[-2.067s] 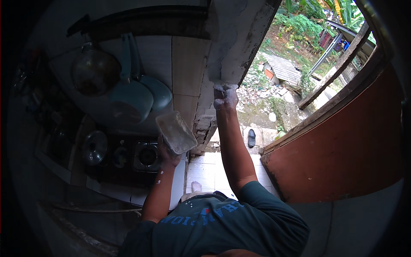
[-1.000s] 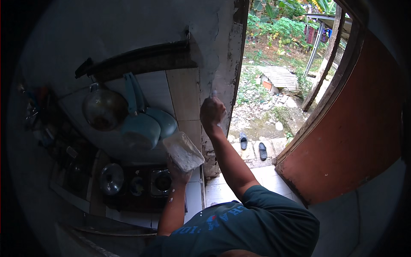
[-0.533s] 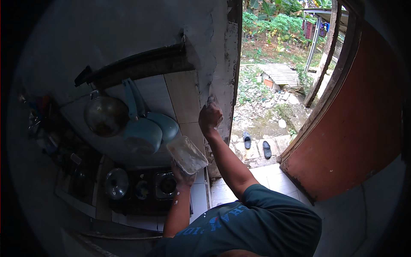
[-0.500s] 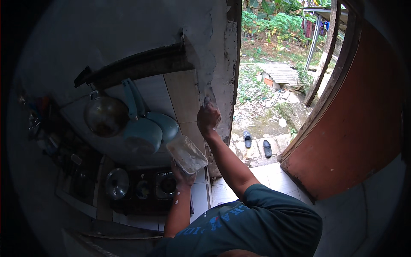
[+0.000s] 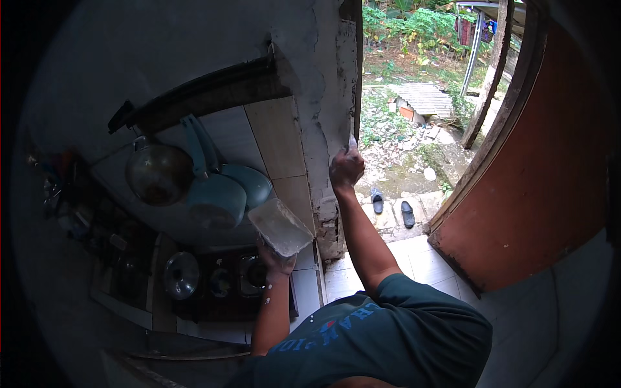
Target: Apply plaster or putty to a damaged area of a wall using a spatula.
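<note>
My left hand (image 5: 278, 258) supports a translucent rectangular plastic tub (image 5: 281, 226) from below, its fingers mostly hidden under it. White paste is smeared inside the tub, and white spots mark my left wrist. My right hand (image 5: 347, 167) is closed around what looks like a small putty knife (image 5: 352, 140); only a pale tip shows above the fist. That tip is at the door-side edge of the rough, patchy plaster wall (image 5: 328, 97). White residue also coats my right fingers.
Blue pans (image 5: 217, 200) and a metal wok (image 5: 158, 173) hang on the tiled wall left of the tub. Below is a stove (image 5: 242, 278) with a metal lid (image 5: 182, 275). On the right stands an open brown door (image 5: 504, 194); dark clogs (image 5: 407, 215) lie outside.
My right hand has moved right, from the plaster's middle to its edge beside the doorway. The tub in my left hand has shifted slightly up and left.
</note>
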The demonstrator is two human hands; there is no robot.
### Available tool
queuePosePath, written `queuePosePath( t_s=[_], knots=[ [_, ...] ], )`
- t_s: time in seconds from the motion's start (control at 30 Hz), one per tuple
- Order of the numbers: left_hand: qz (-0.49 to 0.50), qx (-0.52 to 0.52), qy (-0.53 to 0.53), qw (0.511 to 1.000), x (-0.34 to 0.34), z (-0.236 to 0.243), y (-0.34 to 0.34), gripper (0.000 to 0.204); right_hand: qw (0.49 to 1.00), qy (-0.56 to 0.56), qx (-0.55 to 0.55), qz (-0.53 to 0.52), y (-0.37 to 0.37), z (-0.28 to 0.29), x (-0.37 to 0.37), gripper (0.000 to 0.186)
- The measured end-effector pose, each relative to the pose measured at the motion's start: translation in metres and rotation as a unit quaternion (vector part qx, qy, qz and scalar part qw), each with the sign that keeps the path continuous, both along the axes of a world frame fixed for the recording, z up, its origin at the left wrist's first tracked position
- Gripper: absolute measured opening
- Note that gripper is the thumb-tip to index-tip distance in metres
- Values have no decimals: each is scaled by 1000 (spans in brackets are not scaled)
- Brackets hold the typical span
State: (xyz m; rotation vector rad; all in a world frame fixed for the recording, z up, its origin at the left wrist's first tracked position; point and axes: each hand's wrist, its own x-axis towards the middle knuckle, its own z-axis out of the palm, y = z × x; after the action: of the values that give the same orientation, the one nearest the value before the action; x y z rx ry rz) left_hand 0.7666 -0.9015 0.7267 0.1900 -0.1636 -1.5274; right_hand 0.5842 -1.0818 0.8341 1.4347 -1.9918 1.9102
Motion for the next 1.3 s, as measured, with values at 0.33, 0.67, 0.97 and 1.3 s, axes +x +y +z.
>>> queuePosePath(
  t_s=[0.33, 0.67, 0.97, 1.3],
  knots=[
    [-3, 11, -17, 1000, -3, -4, 2, 62, 981, 159, -17, 109, 24, 17, 51, 39],
    [-12, 1, -12, 1000, -1, -2, 5, 65, 996, 68, -15, 47, 2, 51, 5, 37],
    [0, 2, -26, 1000, -1, 5, 2, 62, 987, 151, 15, 57, 10, 53, 40, 22],
    [11, 4, -28, 1000, -3, 5, -1, 62, 992, 96, -56, 59, 9, 68, -2, 40]
  ],
)
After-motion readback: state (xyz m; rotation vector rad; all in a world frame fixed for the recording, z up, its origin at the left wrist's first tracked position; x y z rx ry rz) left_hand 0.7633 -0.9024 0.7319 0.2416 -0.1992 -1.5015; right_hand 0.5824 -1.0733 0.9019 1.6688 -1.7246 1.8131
